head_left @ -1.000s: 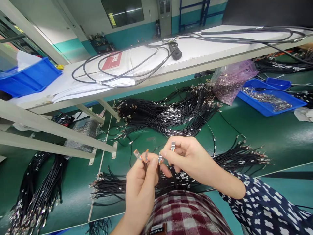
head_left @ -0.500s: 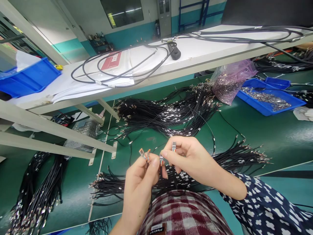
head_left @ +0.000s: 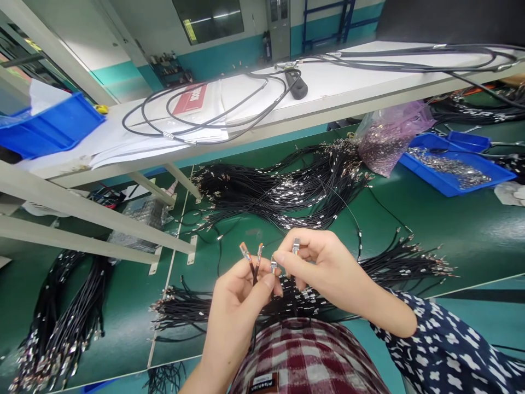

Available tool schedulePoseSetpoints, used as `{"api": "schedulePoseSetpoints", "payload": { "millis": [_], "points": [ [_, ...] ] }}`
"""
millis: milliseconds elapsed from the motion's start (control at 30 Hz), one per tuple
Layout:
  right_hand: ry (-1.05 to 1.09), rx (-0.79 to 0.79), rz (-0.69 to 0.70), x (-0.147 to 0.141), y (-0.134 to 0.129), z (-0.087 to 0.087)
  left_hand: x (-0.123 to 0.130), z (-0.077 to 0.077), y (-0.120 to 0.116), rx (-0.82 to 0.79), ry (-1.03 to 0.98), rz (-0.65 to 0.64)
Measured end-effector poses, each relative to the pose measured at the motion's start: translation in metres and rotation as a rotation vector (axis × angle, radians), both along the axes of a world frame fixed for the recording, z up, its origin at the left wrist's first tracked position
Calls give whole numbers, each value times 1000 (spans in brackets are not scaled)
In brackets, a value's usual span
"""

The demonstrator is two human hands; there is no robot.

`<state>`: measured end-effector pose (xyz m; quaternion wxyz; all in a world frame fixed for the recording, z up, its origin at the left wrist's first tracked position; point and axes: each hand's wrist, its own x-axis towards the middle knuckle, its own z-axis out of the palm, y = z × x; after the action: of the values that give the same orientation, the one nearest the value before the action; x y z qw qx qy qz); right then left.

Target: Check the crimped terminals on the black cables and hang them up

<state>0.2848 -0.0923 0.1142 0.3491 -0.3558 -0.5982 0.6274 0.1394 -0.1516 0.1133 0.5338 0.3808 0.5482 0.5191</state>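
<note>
My left hand (head_left: 241, 295) is closed around thin black cables (head_left: 255, 272), whose ends with orange and silver tips rise above its fingers. A small silver connector (head_left: 273, 266) on a cable end stands between the two hands, by my left thumb and right fingertips. My right hand (head_left: 314, 257) is closed too, with another cable end carrying a silver connector (head_left: 296, 246) between its fingers. Under both hands lies a bundle of black cables (head_left: 180, 312) with metal ends, partly hidden by the hands and a checkered apron.
Behind the hands a large cable bundle (head_left: 262, 191) lies on the green table (head_left: 443, 219). At right are a pink bag (head_left: 381, 142) and a blue tray (head_left: 451, 189) of small metal parts. A white shelf (head_left: 262, 117) crosses above; more cables (head_left: 74, 312) lie left.
My left fingers have shifted, and the cable ends in that hand now stand higher and more upright. My right hand stays almost in place. The view has moved slightly.
</note>
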Motion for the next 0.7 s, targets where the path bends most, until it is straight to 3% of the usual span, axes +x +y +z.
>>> {"api": "schedulePoseSetpoints", "payload": {
  "millis": [300, 467, 700],
  "points": [
    [82, -77, -30, 0, 3, 2, -4, -9, -1, 3, -18, -49],
    [183, -128, 42, 3, 5, -1, -5, -8, -2, -30, -33, -35],
    [165, -156, 114, 8, 4, -10, -7, -11, -1, -21, -57, -63]
  ]
}}
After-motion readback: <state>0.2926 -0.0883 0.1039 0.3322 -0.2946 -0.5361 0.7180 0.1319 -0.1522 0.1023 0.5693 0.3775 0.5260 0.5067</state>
